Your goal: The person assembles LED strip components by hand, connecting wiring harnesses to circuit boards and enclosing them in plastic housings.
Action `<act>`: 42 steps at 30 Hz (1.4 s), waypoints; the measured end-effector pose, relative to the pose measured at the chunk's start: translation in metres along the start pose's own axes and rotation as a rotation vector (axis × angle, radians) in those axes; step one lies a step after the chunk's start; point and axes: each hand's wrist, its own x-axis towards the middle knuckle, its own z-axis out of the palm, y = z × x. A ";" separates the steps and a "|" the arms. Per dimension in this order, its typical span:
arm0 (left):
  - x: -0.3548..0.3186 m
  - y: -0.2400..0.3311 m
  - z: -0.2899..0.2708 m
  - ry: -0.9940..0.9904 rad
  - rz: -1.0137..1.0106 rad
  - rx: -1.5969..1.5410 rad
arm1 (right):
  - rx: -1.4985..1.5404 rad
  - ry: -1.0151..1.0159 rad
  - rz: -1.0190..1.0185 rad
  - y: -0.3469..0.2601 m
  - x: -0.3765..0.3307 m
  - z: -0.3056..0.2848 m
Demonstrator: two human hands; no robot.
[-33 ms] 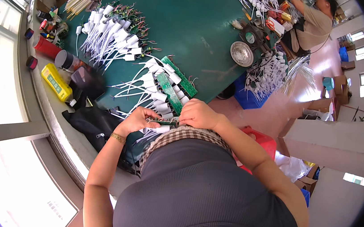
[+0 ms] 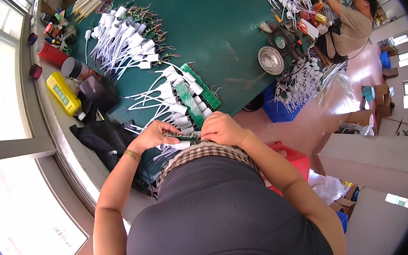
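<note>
At the table's near edge, my left hand [image 2: 155, 135] pinches the left end of a narrow green circuit board [image 2: 190, 138] with thin wires. My right hand [image 2: 223, 128] is closed over its right end, and its fingertips are partly hidden. Just below the board lies a white cylinder [image 2: 182, 145], close to my left fingertips. Beyond my hands, long green circuit board panels [image 2: 189, 102] lie among rows of white cylinders [image 2: 178, 108] with white cables trailing left.
A large pile of wired white cylinders [image 2: 132, 39] covers the table's left. A metal bowl [image 2: 271, 60] stands at the right edge. Left are a yellow bottle [image 2: 62, 92] and a black bag [image 2: 104, 141]. A red stool [image 2: 293, 160] is right of me; a co-worker [image 2: 351, 26] sits far right.
</note>
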 end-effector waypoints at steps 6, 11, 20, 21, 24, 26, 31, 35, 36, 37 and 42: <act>0.001 -0.019 -0.004 -0.013 -0.062 -0.221 | 1.115 0.860 0.489 0.022 -0.010 -0.001; 0.003 -0.036 -0.013 -0.014 -0.011 -0.345 | 1.109 0.205 0.583 0.059 -0.042 -0.008; -0.002 -0.022 -0.008 0.132 0.235 -0.546 | 1.055 0.055 0.434 0.047 -0.005 0.003; -0.001 -0.023 -0.006 0.161 0.303 -0.553 | 1.149 0.098 0.405 0.048 -0.001 0.005; -0.003 -0.019 -0.002 0.154 0.320 -0.679 | 1.439 0.088 0.357 0.043 0.006 -0.003; -0.005 0.001 0.006 0.107 0.319 -0.772 | 1.409 0.115 0.413 0.059 -0.005 0.005; -0.004 0.008 0.000 0.297 0.207 -0.785 | 1.300 0.301 0.461 0.046 0.006 -0.006; 0.000 0.007 -0.007 0.442 0.081 -0.536 | 0.822 0.426 0.564 0.030 0.010 -0.017; 0.001 0.004 -0.008 0.443 0.090 -0.469 | 0.647 0.462 0.595 0.029 0.008 -0.019; 0.000 0.006 -0.007 0.460 0.062 -0.447 | 0.692 0.546 0.587 0.027 0.007 -0.023; 0.014 -0.022 -0.012 1.091 0.201 0.646 | 1.039 0.796 0.474 0.008 0.014 -0.042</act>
